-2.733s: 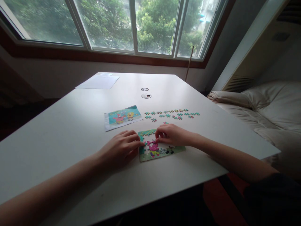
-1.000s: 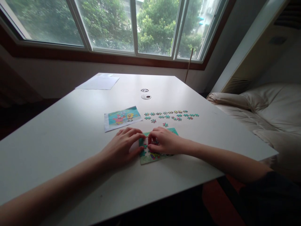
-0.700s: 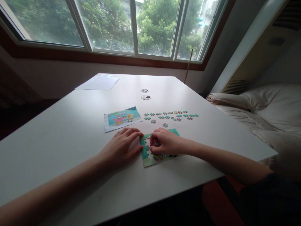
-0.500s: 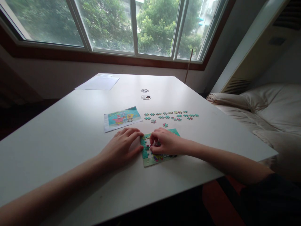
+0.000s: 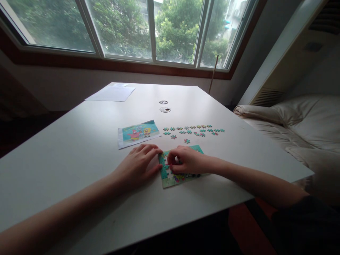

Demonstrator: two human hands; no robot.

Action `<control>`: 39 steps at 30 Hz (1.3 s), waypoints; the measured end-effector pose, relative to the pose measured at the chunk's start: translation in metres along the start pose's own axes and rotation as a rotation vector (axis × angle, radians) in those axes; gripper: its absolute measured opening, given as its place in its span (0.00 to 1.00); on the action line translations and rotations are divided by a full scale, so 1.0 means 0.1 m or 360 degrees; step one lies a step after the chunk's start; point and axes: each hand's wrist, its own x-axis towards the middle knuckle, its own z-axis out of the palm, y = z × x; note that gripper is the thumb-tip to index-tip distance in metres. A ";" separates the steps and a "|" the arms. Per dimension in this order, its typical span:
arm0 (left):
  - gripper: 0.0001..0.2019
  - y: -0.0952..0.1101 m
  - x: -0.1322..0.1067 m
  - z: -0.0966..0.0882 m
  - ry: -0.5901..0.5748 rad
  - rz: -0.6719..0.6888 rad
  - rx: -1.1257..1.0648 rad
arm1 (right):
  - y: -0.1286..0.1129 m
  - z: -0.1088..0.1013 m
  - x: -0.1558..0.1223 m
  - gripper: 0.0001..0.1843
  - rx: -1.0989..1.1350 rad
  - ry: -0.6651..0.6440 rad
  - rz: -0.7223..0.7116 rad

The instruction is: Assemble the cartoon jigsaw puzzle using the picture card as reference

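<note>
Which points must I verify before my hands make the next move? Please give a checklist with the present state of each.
1. Left hand at the edge of the puzzle board: ok, thumb and index finger at its left side.
2. Right hand has a piece in its grip: cannot tell, the curled fingers hide it.
3. Middle of the board visible: not ok, the right hand covers much of it.
4. Printed picture uncovered: ok, face up.
5. Loose pieces clear of both hands: ok, spread beyond the board.
</note>
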 end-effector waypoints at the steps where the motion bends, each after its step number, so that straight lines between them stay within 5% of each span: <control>1: 0.16 0.00 0.00 0.00 0.0000 0.0001 0.0001 | 0.00 0.00 0.00 0.06 0.0003 0.0005 0.0005; 39: 0.15 0.01 0.02 0.00 0.0013 0.0023 -0.0005 | -0.01 0.12 0.01 0.05 -0.0024 0.0153 -0.0058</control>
